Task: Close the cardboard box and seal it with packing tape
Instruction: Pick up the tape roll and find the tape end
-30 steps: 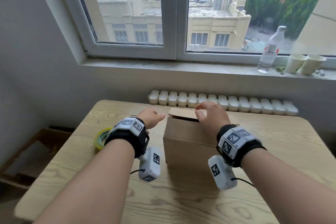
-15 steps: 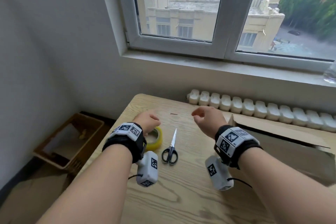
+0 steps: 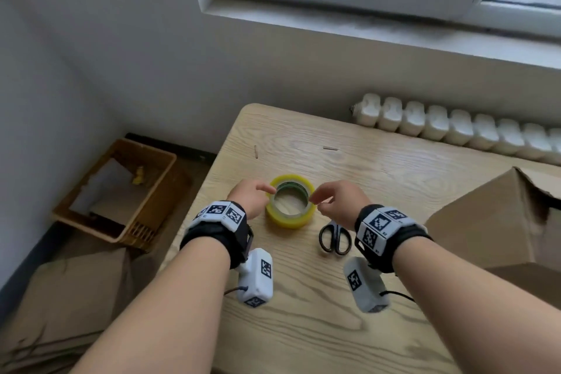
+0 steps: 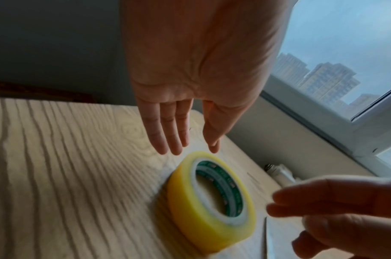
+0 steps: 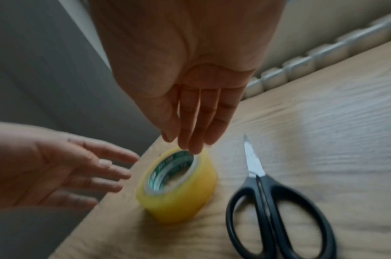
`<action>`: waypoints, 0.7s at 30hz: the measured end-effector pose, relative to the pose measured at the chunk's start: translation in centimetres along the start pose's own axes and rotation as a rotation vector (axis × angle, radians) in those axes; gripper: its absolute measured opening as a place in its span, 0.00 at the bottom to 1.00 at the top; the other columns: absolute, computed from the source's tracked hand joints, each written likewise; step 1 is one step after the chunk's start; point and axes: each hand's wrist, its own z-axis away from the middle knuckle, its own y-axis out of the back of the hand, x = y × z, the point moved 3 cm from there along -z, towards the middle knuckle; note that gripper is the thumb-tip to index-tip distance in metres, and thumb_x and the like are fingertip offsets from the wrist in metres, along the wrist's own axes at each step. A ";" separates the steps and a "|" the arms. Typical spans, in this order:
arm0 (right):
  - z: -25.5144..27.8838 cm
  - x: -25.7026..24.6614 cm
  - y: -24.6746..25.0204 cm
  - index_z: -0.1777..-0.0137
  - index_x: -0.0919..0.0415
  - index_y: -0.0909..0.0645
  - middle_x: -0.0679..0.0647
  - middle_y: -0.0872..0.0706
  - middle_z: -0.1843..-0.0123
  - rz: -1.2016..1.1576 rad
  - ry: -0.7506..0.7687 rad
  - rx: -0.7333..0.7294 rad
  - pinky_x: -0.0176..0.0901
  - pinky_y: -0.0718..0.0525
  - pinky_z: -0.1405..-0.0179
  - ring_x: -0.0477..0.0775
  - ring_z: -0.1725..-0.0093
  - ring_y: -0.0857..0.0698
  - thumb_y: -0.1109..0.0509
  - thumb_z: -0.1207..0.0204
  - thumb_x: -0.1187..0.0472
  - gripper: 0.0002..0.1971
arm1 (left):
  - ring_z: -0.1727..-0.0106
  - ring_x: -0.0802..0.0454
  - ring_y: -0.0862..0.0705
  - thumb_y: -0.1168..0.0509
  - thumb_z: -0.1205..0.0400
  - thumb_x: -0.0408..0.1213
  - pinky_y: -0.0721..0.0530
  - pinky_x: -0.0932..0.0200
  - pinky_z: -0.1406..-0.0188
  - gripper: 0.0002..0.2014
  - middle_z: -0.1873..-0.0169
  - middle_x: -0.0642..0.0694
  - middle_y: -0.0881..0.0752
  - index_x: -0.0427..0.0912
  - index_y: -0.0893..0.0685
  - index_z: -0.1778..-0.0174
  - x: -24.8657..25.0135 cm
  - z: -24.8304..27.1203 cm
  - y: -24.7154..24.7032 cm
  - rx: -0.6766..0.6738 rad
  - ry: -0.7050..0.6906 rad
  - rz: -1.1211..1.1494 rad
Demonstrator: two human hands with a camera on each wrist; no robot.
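A: Starting from the biggest thing, where does everything sit?

B: The worktop (image 3: 349,297) fills the lower centre of the head view. The cardboard box (image 3: 498,222) stands at the right edge of the frame, well apart from both hands, and its top does not look taped. The packing tape (image 3: 290,200) lies flat near the middle, its hole facing up, with the scissors (image 3: 334,237) just beside it, lower right.

A: And how does the roll lie relative to the hands?

B: Directly between them. The left hand (image 3: 250,196) comes at it from the frame's left, the right hand (image 3: 340,200) from the right, and neither looks clearly nearer.

A: Are they gripping it?

B: Neither is. The left wrist view shows the left fingers (image 4: 168,133) straight and spread just above the rim. The right fingers (image 5: 194,126) hang straight, their tips at the roll's inner edge; actual contact cannot be told. Both hands are loosened and holding nothing. The pick-up seems imminent.
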 end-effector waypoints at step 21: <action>0.5 1.7 1.7 0.44 0.56 0.16 0.50 0.13 0.53 -0.195 -0.287 0.058 0.43 0.21 0.55 0.52 0.52 0.14 0.30 0.50 0.22 0.43 | 0.27 0.47 0.25 0.21 0.37 0.24 0.23 0.45 0.30 0.49 0.24 0.49 0.29 0.59 0.31 0.23 2.9 -1.0 -1.6 -0.191 -0.180 -0.038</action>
